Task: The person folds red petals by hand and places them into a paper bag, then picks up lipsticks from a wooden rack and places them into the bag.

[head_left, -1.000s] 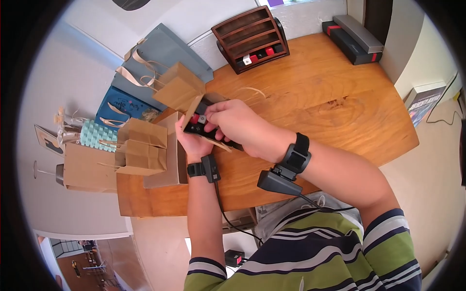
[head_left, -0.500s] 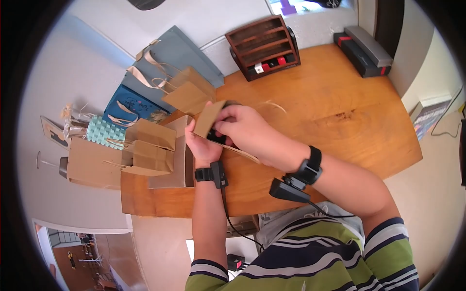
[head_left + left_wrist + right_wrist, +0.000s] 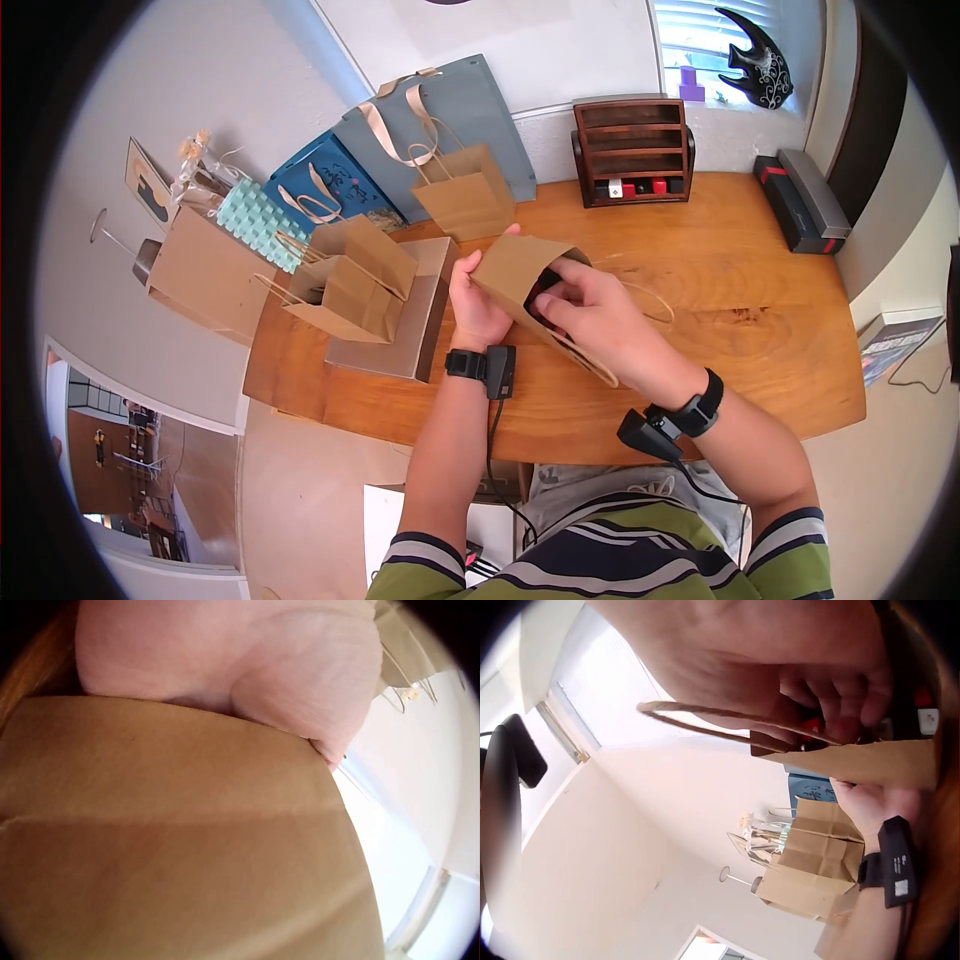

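Note:
A small brown paper bag (image 3: pixel 518 266) is tilted on its side above the table, its mouth facing my right hand (image 3: pixel 622 322). My left hand (image 3: pixel 482 308) holds the bag from the left and below, thumb on one side and fingertips showing past the far side. In the left wrist view the palm lies against the bag's brown wall (image 3: pixel 180 780). The right hand's curled fingers reach inside the mouth. Small red pieces (image 3: pixel 810 727) and a white-faced cube (image 3: pixel 928 721) show in there. Whether the right fingers pinch one I cannot tell.
Brown paper bags (image 3: pixel 350 295) stand on a flat box (image 3: pixel 425 320) at the left. Behind are another brown bag (image 3: pixel 463 195), a blue bag (image 3: pixel 335 180) and a grey bag (image 3: pixel 480 110). A dark wooden rack (image 3: pixel 632 150) with small cubes stands at the back; long boxes (image 3: pixel 800 205) lie right.
The head view has swung, shifting the scene. The bag has turned so its brown side faces up and its contents are mostly hidden. My right fingers stay inside its mouth.

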The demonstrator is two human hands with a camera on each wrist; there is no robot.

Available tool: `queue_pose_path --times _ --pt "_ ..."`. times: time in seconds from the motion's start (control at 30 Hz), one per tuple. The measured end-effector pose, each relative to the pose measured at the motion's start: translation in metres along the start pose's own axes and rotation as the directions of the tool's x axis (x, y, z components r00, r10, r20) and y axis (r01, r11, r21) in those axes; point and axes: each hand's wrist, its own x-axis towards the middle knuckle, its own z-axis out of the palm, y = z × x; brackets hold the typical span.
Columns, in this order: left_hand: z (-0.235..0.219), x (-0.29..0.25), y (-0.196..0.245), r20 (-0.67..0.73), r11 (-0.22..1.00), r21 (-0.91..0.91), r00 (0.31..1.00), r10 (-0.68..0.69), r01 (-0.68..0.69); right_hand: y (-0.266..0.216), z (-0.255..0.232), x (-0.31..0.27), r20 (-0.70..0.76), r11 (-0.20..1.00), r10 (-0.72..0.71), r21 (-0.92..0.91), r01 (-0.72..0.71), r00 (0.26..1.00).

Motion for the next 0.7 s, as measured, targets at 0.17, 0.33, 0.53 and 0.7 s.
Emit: queue_pose_path --times 0.17,0.33,0.53,0.7 --pt "0.009 -0.003 0.0 -0.026 0.998 0.054 0.999 0.024 -0.023 0.004 0.002 0.012 0.03 0.998 -0.034 -0.052 0.035 0.999" --pt "0.0 0.0 -0.003 -0.013 0.999 0.053 1.0 0.01 -0.01 0.012 0.001 0.004 0.05 0.992 -0.033 -0.121 0.039 0.998" --pt "-0.013 0.002 -0.003 0.01 0.999 0.034 1.0 -0.009 0.009 0.016 0.003 0.0 0.06 0.935 -0.268 -0.224 0.275 0.961" --pt "0.004 -0.003 -0.007 0.007 0.999 0.028 1.0 -0.022 0.022 0.014 0.004 0.016 0.113 0.917 -0.252 -0.29 0.274 0.961"
